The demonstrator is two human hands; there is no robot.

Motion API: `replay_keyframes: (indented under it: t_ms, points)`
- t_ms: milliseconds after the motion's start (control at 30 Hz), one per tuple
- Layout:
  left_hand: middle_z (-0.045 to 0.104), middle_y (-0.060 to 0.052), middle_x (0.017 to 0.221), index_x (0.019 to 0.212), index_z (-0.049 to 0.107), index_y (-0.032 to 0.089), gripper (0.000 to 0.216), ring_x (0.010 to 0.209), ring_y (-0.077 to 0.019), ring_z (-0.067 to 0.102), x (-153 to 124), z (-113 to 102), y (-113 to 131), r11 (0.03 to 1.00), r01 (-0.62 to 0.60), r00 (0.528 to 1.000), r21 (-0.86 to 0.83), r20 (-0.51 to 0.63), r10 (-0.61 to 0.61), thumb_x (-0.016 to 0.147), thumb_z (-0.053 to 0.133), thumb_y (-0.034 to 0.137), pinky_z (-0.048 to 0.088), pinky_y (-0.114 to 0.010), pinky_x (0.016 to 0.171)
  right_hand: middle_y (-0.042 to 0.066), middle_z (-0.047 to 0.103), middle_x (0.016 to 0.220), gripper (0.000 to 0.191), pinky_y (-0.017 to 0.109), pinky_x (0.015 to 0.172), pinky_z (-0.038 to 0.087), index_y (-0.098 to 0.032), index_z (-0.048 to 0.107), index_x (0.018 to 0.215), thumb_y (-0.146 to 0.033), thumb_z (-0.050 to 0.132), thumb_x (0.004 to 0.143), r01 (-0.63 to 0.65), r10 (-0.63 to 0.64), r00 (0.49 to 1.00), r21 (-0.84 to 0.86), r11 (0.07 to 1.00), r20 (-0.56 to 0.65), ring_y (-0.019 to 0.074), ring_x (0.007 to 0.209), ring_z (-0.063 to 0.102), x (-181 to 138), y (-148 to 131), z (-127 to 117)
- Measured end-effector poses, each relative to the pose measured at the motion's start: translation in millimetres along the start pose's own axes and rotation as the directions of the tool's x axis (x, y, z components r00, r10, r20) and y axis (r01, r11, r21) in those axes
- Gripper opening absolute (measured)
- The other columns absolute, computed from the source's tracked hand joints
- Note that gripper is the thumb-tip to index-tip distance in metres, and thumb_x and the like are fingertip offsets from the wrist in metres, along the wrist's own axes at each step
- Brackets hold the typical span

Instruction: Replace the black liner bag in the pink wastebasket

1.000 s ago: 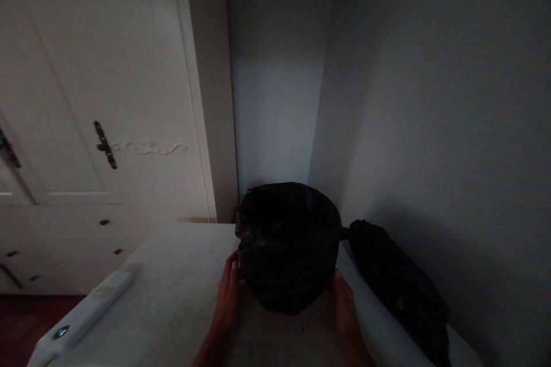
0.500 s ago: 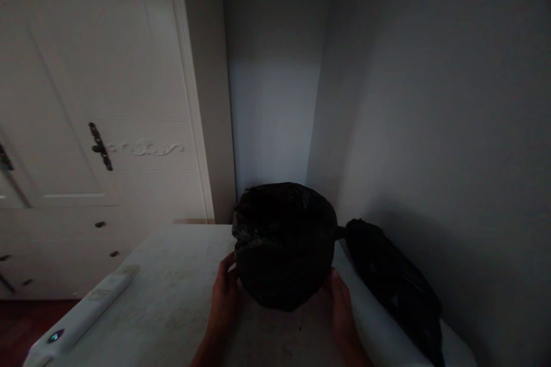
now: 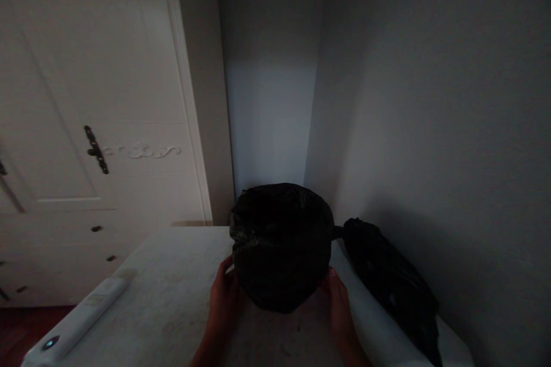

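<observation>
My left hand (image 3: 224, 298) and right hand (image 3: 338, 304) clasp the black bundle (image 3: 282, 243), fingers pressed on its sides. Right of it lies a second black bag (image 3: 387, 281) against the wall (image 3: 430, 126); the white top (image 3: 172, 287) is free at lower left.

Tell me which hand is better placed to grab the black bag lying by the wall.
Likely right. The right hand sits beside that black bag; the round black bundle blocks the left hand.

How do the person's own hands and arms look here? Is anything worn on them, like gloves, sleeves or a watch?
The left hand and the right hand are bare, without gloves. No ring or watch shows, though the dim light could hide a small one. Both forearms are uncovered down to the picture's bottom edge; no sleeve is in view.
</observation>
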State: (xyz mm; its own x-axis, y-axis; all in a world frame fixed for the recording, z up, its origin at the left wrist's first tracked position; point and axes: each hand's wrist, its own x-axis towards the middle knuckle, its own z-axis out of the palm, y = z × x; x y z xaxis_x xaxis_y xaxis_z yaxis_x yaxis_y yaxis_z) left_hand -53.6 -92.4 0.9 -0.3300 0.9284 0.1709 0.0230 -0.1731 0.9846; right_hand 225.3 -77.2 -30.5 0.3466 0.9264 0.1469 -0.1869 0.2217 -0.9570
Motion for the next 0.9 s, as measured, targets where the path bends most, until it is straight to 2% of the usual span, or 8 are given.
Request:
replay_keyframes:
  t_ms: [167, 367, 533, 733, 900]
  points:
    - [0.084, -0.014, 0.101, 0.133, 0.057, 0.019, 0.071, 0.089, -0.0324, 0.080, 0.9, -0.5, 2.0, 1.000, 0.004, 1.000, -0.007, -0.010, -0.004, 0.080, 0.075, 0.063, 0.063, -0.039, 0.074, 0.011, 0.083, 0.113, 0.067, 0.049, 0.109, 0.054, -0.020, 0.084, 0.111, -0.078, 0.062, 0.089, -0.011, 0.010, 0.999, 0.007, 1.000, 0.037, 0.0337, 0.119, 0.071, -1.1, -1.7, 0.3]
    - [0.083, -0.011, 0.092, 0.136, 0.054, 0.018, 0.074, 0.079, -0.0280, 0.078, 0.2, -2.7, -4.2, 0.999, 0.033, 0.999, -0.007, 0.016, -0.033, 0.083, 0.072, 0.066, 0.059, -0.034, 0.067, 0.012, 0.081, 0.120, 0.070, 0.052, 0.113, 0.050, -0.019, 0.083, 0.113, -0.081, 0.060, 0.088, -0.042, 0.041, 0.998, 0.018, 0.999, 0.053, 0.0346, 0.119, 0.071, -1.3, -2.5, 1.6]
    - [0.081, -0.008, 0.089, 0.137, 0.053, 0.018, 0.071, 0.071, -0.0245, 0.074, -0.6, -2.5, -7.8, 0.999, 0.026, 0.999, -0.022, 0.024, -0.025, 0.085, 0.072, 0.064, 0.058, -0.033, 0.065, 0.013, 0.078, 0.130, 0.071, 0.055, 0.119, 0.045, -0.021, 0.081, 0.119, -0.082, 0.061, 0.088, -0.058, 0.054, 0.996, 0.059, 0.997, 0.072, 0.0358, 0.129, 0.067, -1.2, -4.4, 3.6]
    - [0.080, -0.007, 0.087, 0.132, 0.058, 0.018, 0.067, 0.070, -0.0235, 0.072, 0.4, -2.7, -11.5, 1.000, 0.000, 1.000, -0.009, 0.002, 0.000, 0.086, 0.071, 0.065, 0.060, -0.035, 0.067, 0.012, 0.077, 0.132, 0.070, 0.053, 0.117, 0.048, -0.022, 0.082, 0.119, -0.081, 0.061, 0.088, -0.048, 0.045, 0.997, 0.053, 0.997, 0.055, 0.0363, 0.129, 0.067, -0.5, -0.4, 3.1]
    - [0.080, -0.009, 0.090, 0.132, 0.062, 0.018, 0.070, 0.069, -0.0233, 0.072, -1.1, -2.4, -10.1, 1.000, 0.000, 1.000, 0.007, -0.008, 0.000, 0.085, 0.070, 0.069, 0.057, -0.031, 0.060, 0.012, 0.079, 0.128, 0.070, 0.056, 0.117, 0.047, -0.023, 0.083, 0.116, -0.082, 0.060, 0.088, -0.041, 0.039, 0.998, 0.045, 0.998, 0.047, 0.0368, 0.126, 0.069, 0.7, 1.0, 2.8]
